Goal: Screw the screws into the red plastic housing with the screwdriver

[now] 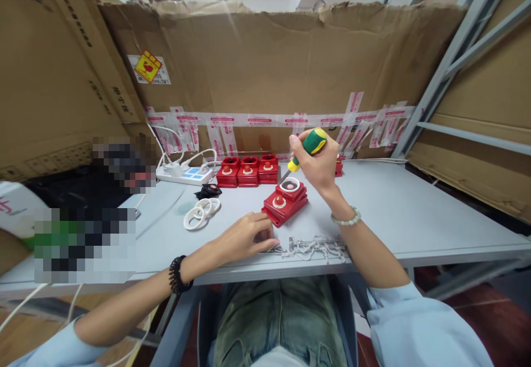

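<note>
My right hand (317, 159) is closed around a green and yellow screwdriver (314, 142). Its shaft slants down to the left, with the tip at the upper left edge of a red alarm unit (286, 203). This unit lies at an angle on the table and has a red dome and a white ring around a dark round opening. At its near left corner rests my left hand (251, 237), fingers curled against the housing and thumb apart below; part of the fingertips is hidden. Beside the left thumb lies a pile of metal screws and white strands (317, 248).
Three more red units (248, 173) stand in a row at the back, and another red piece (339, 166) sits partly behind my right hand. White rings (202, 213), a black bundle (208, 191) and a white power strip (185, 174) lie left on the grey table (385, 206). Cardboard (265, 62) walls the back.
</note>
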`<state>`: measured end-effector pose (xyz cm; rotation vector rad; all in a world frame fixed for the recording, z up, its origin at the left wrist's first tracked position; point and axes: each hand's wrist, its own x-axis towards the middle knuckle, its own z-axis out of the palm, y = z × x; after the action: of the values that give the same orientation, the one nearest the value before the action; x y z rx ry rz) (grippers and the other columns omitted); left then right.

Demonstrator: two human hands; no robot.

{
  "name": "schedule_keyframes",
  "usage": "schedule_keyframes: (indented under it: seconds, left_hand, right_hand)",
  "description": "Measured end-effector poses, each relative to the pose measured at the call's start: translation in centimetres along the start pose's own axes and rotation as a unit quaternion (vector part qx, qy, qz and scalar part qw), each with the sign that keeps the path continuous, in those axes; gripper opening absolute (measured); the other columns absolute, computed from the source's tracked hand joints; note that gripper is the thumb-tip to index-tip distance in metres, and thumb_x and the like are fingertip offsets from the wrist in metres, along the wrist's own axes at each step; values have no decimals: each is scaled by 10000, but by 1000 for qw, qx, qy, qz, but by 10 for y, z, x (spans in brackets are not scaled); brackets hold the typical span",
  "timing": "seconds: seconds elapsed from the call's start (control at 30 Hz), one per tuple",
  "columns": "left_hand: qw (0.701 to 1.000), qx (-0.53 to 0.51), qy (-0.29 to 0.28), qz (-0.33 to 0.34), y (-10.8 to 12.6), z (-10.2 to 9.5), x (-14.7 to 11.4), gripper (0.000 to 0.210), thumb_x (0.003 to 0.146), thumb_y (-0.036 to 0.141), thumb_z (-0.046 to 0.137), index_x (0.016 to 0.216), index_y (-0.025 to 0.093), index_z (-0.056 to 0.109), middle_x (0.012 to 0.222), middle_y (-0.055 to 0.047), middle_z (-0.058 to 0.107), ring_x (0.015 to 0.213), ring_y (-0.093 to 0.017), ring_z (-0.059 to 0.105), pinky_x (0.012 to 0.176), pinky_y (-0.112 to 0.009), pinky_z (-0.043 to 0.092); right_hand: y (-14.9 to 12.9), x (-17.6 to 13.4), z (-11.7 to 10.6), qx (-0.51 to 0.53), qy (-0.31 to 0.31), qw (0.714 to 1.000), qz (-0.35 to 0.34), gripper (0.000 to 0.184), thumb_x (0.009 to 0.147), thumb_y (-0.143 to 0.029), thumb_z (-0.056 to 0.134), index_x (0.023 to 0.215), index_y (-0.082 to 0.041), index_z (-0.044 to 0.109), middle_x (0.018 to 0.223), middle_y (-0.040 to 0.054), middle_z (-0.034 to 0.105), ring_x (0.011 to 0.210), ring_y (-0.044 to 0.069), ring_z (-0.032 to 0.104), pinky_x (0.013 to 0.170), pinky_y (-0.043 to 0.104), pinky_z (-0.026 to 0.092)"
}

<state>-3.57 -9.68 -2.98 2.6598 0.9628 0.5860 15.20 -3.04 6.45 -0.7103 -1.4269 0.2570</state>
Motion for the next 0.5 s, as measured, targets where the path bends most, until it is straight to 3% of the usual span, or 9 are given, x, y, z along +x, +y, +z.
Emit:
schedule_keyframes:
  seconds: [0.1, 0.2, 0.27, 0.4, 0.5]
  left_hand:
    - [999, 1, 38, -9, -1, -6, 0, 211, 916, 387, 550, 859, 187, 584, 840, -34, 605, 779, -174, 563, 749, -302, 438]
    - [990, 7, 132, -44, -4, -10, 9, 203, 921, 385, 515, 945, 187, 550, 929, -63, 600, 877, -209, 573, 824, -356, 454]
    - [982, 8, 176, -74, -6, -9, 23, 335, 884, 440, 555, 1080, 171, 519, 1069, -116, 598, 1005, -261, 568, 902, -424, 448]
    - [981, -14, 152, -123, -7, 2, 54, 863, 714, 598, 690, 1354, 118, 365, 1370, -248, 466, 1238, -404, 483, 993, -556, 401]
    - [983, -34, 127, -129, -9, 11, 66, 934, 697, 531, 725, 1416, 120, 294, 1298, -241, 541, 1165, -404, 554, 953, -558, 434]
  right_hand:
    - [1, 1, -2, -14, 4, 1000, -1, 311, 823, -511, 615, 738, -229, 512, 653, -2, 565, 588, 156, 571, 595, 353, 524]
    - [2, 5, -7, -19, 11, 1000, 0, 312, 854, -517, 575, 741, -237, 492, 625, -7, 542, 546, 153, 570, 558, 344, 503]
    - [4, 8, -11, -21, 22, 1000, 0, 309, 867, -516, 560, 750, -243, 475, 599, -21, 509, 515, 147, 558, 532, 327, 475]
    - [13, 12, -21, -56, 39, 997, -22, 300, 872, -492, 566, 746, -238, 469, 589, -39, 459, 511, 130, 489, 528, 293, 413]
    - [22, 12, -28, -107, 14, 993, -40, 310, 846, -467, 603, 701, -217, 492, 623, -32, 485, 577, 123, 453, 583, 282, 398]
